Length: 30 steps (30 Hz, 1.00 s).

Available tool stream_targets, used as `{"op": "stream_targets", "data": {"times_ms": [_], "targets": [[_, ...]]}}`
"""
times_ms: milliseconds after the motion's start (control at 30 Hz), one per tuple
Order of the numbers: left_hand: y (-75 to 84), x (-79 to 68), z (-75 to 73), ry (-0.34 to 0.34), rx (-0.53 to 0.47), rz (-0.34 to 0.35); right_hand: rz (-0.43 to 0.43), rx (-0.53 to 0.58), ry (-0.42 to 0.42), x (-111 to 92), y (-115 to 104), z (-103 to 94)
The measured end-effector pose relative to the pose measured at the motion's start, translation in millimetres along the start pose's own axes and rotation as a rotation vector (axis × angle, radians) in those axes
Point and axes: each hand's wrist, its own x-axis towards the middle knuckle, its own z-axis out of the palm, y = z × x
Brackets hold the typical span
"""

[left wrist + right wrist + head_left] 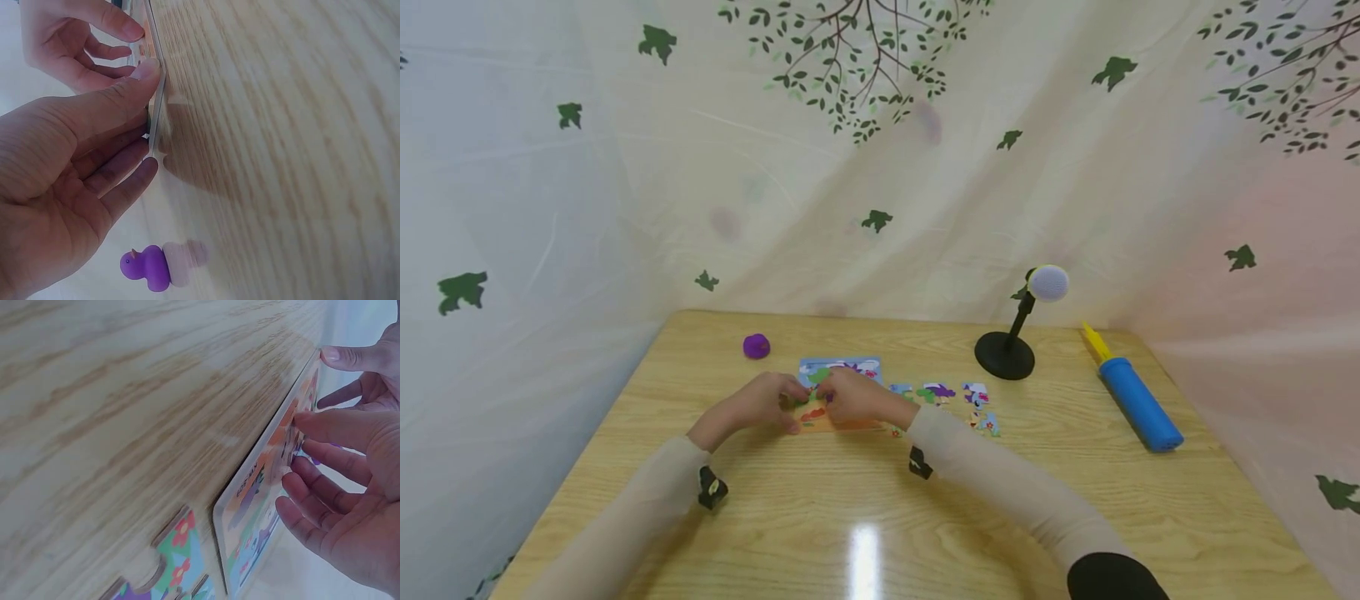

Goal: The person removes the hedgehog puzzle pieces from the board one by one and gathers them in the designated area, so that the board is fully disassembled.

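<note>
A flat, colourful picture puzzle board (814, 424) with an orange lower edge lies on the table. My left hand (766, 398) is at its left side, thumb at the near edge and fingers spread along the side, as the left wrist view shows. Over the board's middle is my right hand (856, 395), thumb and fingertips on the picture and fingers loosely bent. No piece shows between its fingers, and the surface under them is partly hidden. Several loose puzzle pieces (938, 392) lie right of the board, one with red flowers (181, 540) close to its corner.
A purple toy duck (147, 267) sits behind and left of the board. Toward the back right stands a microphone-like object (1006, 354) on a round black base. A blue pump (1138, 404) with a yellow nozzle lies farther right. A leaf-patterned cloth (775, 208) hangs around the table.
</note>
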Motion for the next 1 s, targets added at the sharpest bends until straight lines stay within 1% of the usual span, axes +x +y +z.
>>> {"op": "stream_targets", "data": {"times_ms": [67,200,300,400,500,633,833,1000], "targets": [[0.1,0.1,-0.1,-0.001,0.005,-0.001,0.012,0.017,-0.002,-1.8,1.0,-0.6],[0.4,0.3,-0.7,-0.006,0.010,-0.007,0.031,0.093,-0.015,-5.2,3.2,-2.4],[0.3,0.8,-0.6,-0.007,0.000,-0.027,-0.009,0.107,-0.023,-7.4,3.4,-4.7],[-0.7,2.0,-0.1,-0.009,0.004,-0.030,-0.063,0.078,-0.019,-9.3,3.2,-6.5],[-2.6,3.1,0.6,-0.006,0.004,-0.024,-0.089,0.058,-0.014,-10.7,4.0,-6.8],[-4.8,3.1,1.1,-0.005,0.007,-0.007,-0.076,0.023,-0.006,-11.6,7.0,-6.0],[-3.4,3.7,1.9,-0.016,0.013,-0.024,-0.066,0.031,0.015,-16.8,20.2,-5.8],[-1.8,4.0,2.2,-0.023,0.020,-0.041,-0.038,0.012,0.015,-25.9,27.8,-9.2]]}}
